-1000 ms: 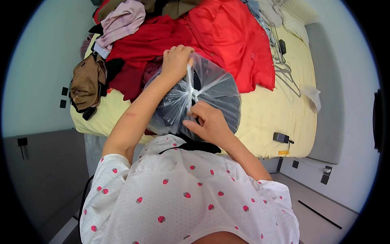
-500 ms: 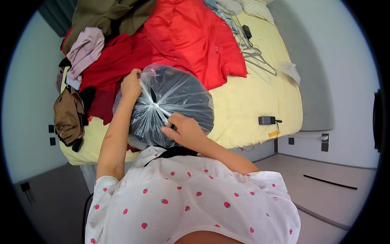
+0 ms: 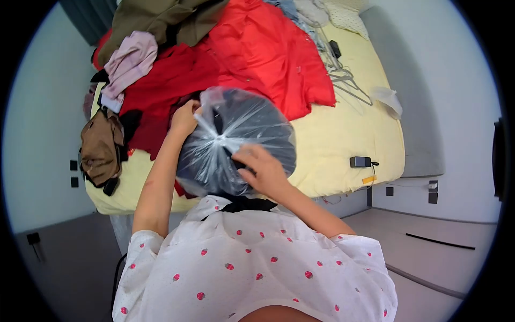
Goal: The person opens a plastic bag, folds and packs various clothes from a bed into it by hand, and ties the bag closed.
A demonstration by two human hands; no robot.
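A clear plastic bag [image 3: 252, 126], round and bulging with dark contents, sits at the near edge of the bed. Its film is gathered to a puckered knot at the middle. On the bag's far left side, the fingers of my left hand [image 3: 186, 118] are closed on a bit of the film. My right hand [image 3: 264, 167] rests over the near right part of the bag, just below the knot. Its fingers are slightly blurred, stretched out with the thumb apart, and I see nothing held in them.
Beyond the bag lie a red jacket [image 3: 268, 53], dark red clothing [image 3: 171, 75], an olive garment [image 3: 161, 21] and a pink garment [image 3: 131, 59]. A brown bag-like item [image 3: 102, 145] is at left. Hangers [image 3: 346, 80] and a black adapter [image 3: 360, 162] lie at right on the yellow bed sheet [image 3: 327, 145].
The whole view has shifted slightly, so things sit a little farther right. My right hand's fingers have straightened over the bag near the knot. My left hand keeps its hold on the film.
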